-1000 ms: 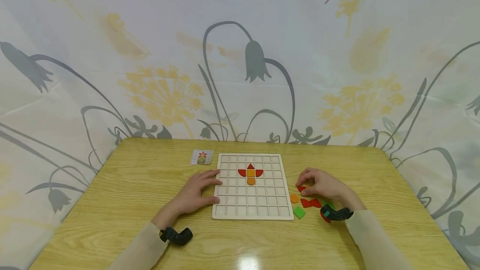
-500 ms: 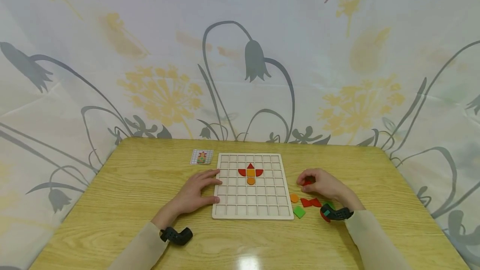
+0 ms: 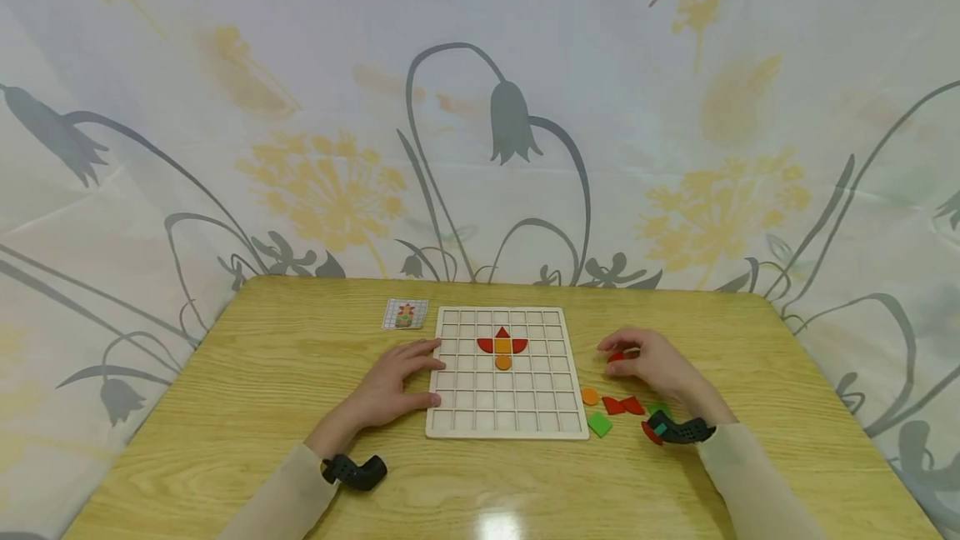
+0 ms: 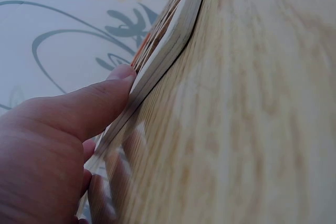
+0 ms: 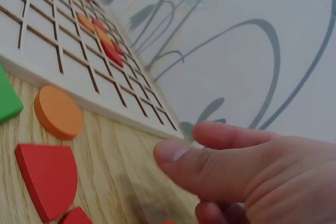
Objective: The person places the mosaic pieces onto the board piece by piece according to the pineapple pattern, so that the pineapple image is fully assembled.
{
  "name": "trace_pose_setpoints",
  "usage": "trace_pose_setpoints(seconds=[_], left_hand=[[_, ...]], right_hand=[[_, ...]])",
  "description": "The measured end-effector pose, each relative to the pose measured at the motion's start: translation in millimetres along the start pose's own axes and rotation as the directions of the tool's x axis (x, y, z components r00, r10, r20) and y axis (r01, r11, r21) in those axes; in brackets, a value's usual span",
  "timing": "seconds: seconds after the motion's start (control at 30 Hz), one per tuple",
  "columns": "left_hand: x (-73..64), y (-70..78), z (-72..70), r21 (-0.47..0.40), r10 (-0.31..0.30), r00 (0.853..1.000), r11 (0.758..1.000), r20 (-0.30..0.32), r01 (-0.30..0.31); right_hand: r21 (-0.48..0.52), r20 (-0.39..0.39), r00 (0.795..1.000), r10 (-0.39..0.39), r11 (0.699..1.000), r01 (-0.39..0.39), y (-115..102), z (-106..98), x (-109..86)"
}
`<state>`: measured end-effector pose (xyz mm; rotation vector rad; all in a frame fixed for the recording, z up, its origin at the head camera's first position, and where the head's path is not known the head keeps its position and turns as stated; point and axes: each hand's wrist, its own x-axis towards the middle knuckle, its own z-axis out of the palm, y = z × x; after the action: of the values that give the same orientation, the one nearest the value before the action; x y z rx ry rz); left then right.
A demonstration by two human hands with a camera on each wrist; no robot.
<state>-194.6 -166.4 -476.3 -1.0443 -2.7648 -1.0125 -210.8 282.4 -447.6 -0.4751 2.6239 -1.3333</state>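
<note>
A pale wooden grid board (image 3: 507,421) lies on the table. On it sit a red triangle tile (image 3: 502,332), two red curved tiles, an orange square tile (image 3: 502,347) and an orange round tile (image 3: 503,362). My left hand (image 3: 396,382) rests its spread fingertips and thumb against the board's left edge. Right of the board, my right hand (image 3: 651,365) holds a small red tile (image 3: 616,357) between thumb and fingers, a little above the table; its shape is mostly hidden. In the right wrist view the thumb (image 5: 181,158) covers most of that grip.
Beside the board's right edge lie a loose orange disc (image 3: 590,397), a green square tile (image 3: 599,424) and red curved tiles (image 3: 622,406). Another green tile (image 3: 658,412) is partly hidden by the right wrist camera. A small pattern card (image 3: 405,314) lies at the board's upper left.
My right hand has shifted slightly away from me and to the right, and the red tile has moved along with it. The left hand and the board look the same.
</note>
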Motion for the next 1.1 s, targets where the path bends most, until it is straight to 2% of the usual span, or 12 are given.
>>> trace_pose_setpoints(seconds=[0.13, 0.23, 0.37, 0.6, 0.77, 0.87, 1.0, 1.1], left_hand=[[-0.5, -0.8, 0.5, 0.006, -0.005, 1.0, 1.0, -0.003, 0.005], [-0.6, -1.1, 0.5, 0.008, -0.007, 1.0, 1.0, -0.004, 0.007], [-0.6, -0.3, -0.1, -0.001, -0.008, 1.0, 1.0, 0.001, 0.008], [0.6, 0.0, -0.7, -0.001, -0.01, 1.0, 1.0, 0.005, 0.01], [1.5, -0.2, -0.4, -0.006, -0.017, 1.0, 1.0, 0.011, 0.018], [1.4, -0.7, -0.1, -0.007, -0.02, 1.0, 1.0, 0.012, 0.02], [0.7, -1.2, 0.2, -0.008, -0.02, 1.0, 1.0, 0.009, 0.02], [-0.1, -0.6, 0.6, -0.008, -0.019, 1.0, 1.0, 0.008, 0.019]], right_hand=[[0.045, -0.058, 0.997, -0.049, 0.998, 0.052, -3, 4, 0.9], [0.037, -0.103, 0.992, -0.078, 0.996, 0.082, -8, 10, 3.2], [0.054, -0.141, 0.987, -0.078, 0.995, 0.086, -13, 20, 8.4], [0.106, -0.092, 0.991, -0.095, 0.989, 0.105, -26, 41, 20.6], [0.176, -0.039, 0.996, -0.08, 0.981, 0.086, -38, 58, 27.7], [0.129, -0.033, 0.994, -0.101, 0.986, 0.104, -44, 68, 33.0], [-0.039, -0.056, 0.988, -0.145, 0.989, 0.143, -49, 82, 40.5], [-0.116, -0.073, 0.987, -0.146, 0.984, 0.137, -51, 89, 44.2]])
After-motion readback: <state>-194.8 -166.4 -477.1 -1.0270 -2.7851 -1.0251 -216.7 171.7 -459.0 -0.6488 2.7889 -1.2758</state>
